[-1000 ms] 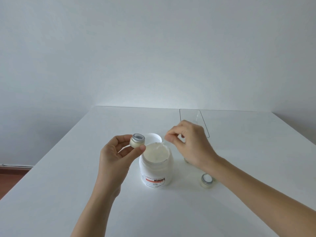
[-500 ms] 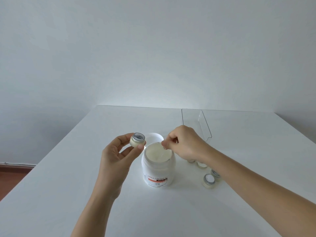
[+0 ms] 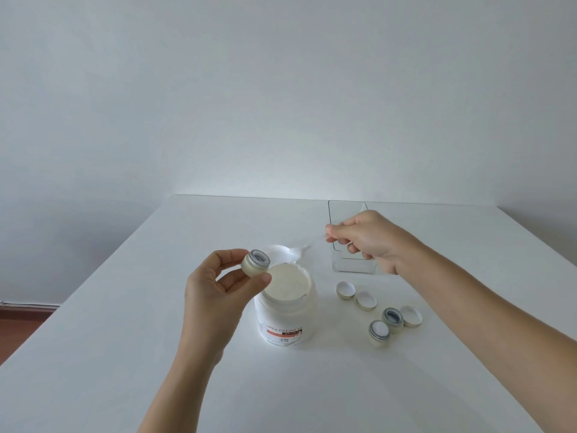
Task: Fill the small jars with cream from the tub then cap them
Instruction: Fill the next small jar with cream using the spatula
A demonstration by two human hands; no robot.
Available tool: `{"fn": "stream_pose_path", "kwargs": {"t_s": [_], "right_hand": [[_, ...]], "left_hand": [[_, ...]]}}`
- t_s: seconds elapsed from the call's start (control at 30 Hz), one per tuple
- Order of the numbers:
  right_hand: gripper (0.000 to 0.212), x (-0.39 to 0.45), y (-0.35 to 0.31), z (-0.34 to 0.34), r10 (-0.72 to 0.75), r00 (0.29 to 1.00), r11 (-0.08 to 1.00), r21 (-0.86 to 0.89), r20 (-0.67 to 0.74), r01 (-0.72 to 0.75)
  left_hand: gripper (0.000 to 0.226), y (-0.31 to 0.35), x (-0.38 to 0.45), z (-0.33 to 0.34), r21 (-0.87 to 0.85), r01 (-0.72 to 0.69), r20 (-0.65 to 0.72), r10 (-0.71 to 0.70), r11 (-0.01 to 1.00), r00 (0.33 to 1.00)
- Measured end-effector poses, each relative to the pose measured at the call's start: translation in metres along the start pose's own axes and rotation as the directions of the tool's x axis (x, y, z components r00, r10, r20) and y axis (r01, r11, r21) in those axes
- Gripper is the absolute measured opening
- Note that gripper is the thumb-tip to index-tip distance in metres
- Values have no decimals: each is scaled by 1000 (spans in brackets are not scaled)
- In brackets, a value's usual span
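An open white tub of cream (image 3: 285, 310) stands mid-table, filled almost to the rim. My left hand (image 3: 218, 289) pinches a small open jar (image 3: 255, 261), tilted, just left of and above the tub's mouth. My right hand (image 3: 371, 240) holds a clear plastic spoon (image 3: 304, 250) by its handle; the bowl hovers above the tub's far rim, carrying a little cream. Two more small open jars (image 3: 379, 334) (image 3: 392, 318) stand right of the tub. Three loose caps (image 3: 346, 289) (image 3: 366, 300) (image 3: 411, 316) lie upside down near them.
The tub's white lid (image 3: 278, 252) lies behind the tub. A clear acrylic holder (image 3: 349, 260) stands at the back right, partly behind my right hand. The white table (image 3: 109, 339) ends at a wall behind and drops off on the left.
My right hand has lifted out of the tub and drawn back to the right, bringing the spoon up with cream. The left hand keeps the jar in the same place.
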State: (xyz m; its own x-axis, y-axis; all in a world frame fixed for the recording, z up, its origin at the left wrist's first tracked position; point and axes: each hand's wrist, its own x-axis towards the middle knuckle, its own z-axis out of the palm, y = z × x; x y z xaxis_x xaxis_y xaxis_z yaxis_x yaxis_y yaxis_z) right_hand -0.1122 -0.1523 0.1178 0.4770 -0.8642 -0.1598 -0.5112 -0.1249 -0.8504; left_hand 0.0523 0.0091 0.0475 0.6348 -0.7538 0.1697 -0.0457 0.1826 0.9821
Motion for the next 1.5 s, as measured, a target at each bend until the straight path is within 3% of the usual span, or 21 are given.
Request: {"fn": "stream_pose_path", "kwargs": {"t_s": [0.2, 0.37, 0.47, 0.57, 0.67, 0.8, 0.93, 1.07, 1.2, 1.3, 1.5], "right_hand": [[23, 3, -13, -9, 14, 1000, 992, 123, -2, -13], [25, 3, -18, -1, -27, 1000, 992, 121, -4, 27], [25, -2, -19, 7, -88, 995, 992, 88, -53, 92], [30, -10, -17, 14, -248, 952, 968, -12, -180, 250], [24, -23, -18, 22, -488, 829, 873, -160, -275, 461], [13, -40, -18, 32, -769, 559, 640, -360, -312, 679], [13, -50, -11, 37, -904, 334, 427, -530, -267, 732], [18, -52, -6, 38, -942, 230, 334, -599, -245, 728], [19, -54, -5, 36, -939, 214, 339, -611, -269, 715], [13, -54, -7, 35, -912, 262, 403, -567, -316, 718], [16, -45, -7, 24, -679, 554, 710, -242, -481, 661]], "left_hand": [[34, 2, 1, 12, 34, 17, 7, -17, 999, 1000], [35, 6, 1, 20, -5, 40, 30, -39, 999, 999], [37, 8, 0, 22, -33, 41, 32, -40, 999, 999], [37, 9, -1, 22, -46, 31, 15, -30, 998, 999], [35, 10, -1, 21, -36, 19, -6, -20, 999, 1000], [36, 10, -1, 22, -40, 16, -33, -17, 999, 999], [33, 10, 0, 20, -33, 23, -63, -25, 999, 998], [32, 10, 1, 19, -33, 28, -78, -30, 999, 996], [31, 11, 1, 17, -21, 28, -80, -29, 999, 996], [30, 10, 2, 15, -15, 27, -75, -28, 1000, 997], [29, 6, 3, 7, -40, 46, -58, -49, 998, 997]]}}
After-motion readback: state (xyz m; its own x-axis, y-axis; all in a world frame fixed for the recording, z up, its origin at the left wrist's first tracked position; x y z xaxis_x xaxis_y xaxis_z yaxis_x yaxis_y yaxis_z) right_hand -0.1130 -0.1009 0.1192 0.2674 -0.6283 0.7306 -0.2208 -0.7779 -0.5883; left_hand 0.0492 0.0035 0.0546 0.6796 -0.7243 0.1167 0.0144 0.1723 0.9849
